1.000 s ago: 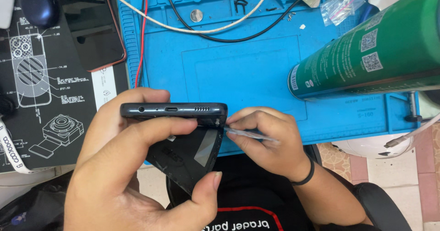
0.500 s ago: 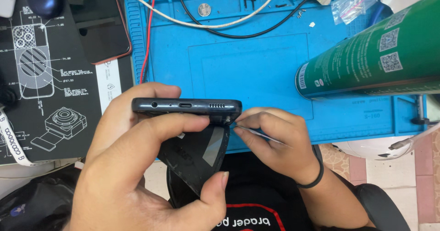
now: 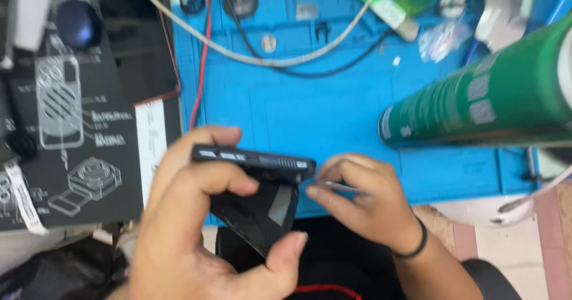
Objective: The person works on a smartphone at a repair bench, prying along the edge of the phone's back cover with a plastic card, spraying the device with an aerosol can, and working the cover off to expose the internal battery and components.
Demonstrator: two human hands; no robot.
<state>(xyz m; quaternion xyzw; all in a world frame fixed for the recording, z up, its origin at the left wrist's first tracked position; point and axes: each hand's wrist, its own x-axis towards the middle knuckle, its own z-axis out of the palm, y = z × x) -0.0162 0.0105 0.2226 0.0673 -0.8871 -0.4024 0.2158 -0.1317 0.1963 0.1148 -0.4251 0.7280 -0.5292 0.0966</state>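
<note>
With the left hand (image 3: 196, 216) clamping the phone (image 3: 256, 184) and right-hand fingers (image 3: 333, 187) pinched on a thin tool (image 3: 342, 188) at its corner, a slip could gouge the phone's edge.

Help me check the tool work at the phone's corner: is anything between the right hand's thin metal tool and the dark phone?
Nothing visible does. The left hand grips the dark phone on edge, and the right hand pinches the thin metal tool with its tip at the phone's right corner. The frame is blurred, so actual contact is unclear.

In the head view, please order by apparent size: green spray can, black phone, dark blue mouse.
1. green spray can, though it seems nearer the camera, so unsure
2. black phone
3. dark blue mouse
</note>
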